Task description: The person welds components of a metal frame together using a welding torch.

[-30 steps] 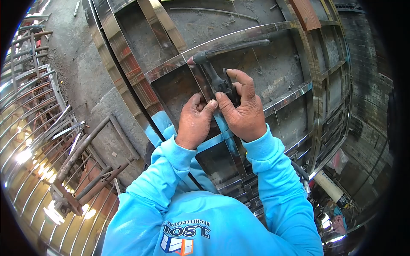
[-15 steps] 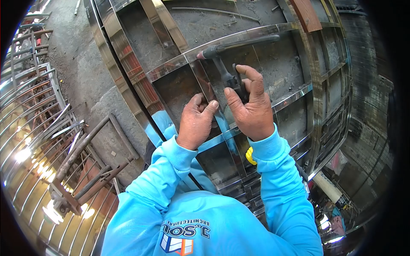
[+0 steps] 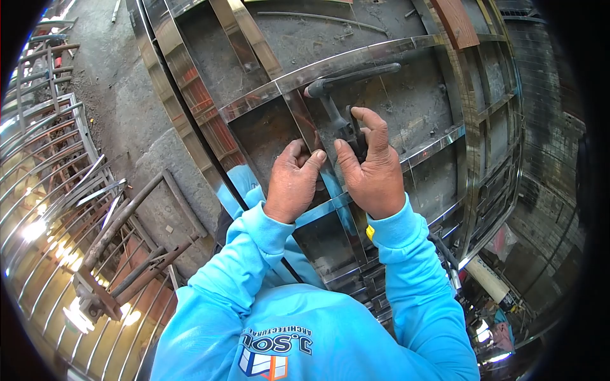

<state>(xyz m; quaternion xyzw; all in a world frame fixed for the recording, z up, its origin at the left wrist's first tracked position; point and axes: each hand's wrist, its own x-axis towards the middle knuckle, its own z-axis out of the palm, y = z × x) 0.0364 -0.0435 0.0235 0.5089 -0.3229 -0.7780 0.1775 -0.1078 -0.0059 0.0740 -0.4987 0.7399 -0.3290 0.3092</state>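
A welding torch [image 3: 337, 116] with a dark handle and a long back cap is in my right hand [image 3: 376, 171], its pinkish nozzle pointing left over a shiny metal frame [image 3: 375, 54]. My right forefinger curls by the torch's lever and the thumb lies along its other side. Beside it, my left hand [image 3: 293, 181] is closed, thumb and fingers pinched at the edge of a polished flat bar [image 3: 300, 117]. Whether a thin rod is between those fingers cannot be made out.
Curved metal bars [image 3: 38, 254] and a rusty pipe stand [image 3: 121, 222] are on the left. A brown wooden piece [image 3: 455, 24] lies across the frame at the upper right. A white roll [image 3: 488, 280] is at the lower right.
My right hand and the torch have shifted slightly; the torch head has moved right and a little down, and its cap tip has moved left. My left hand has hardly moved.
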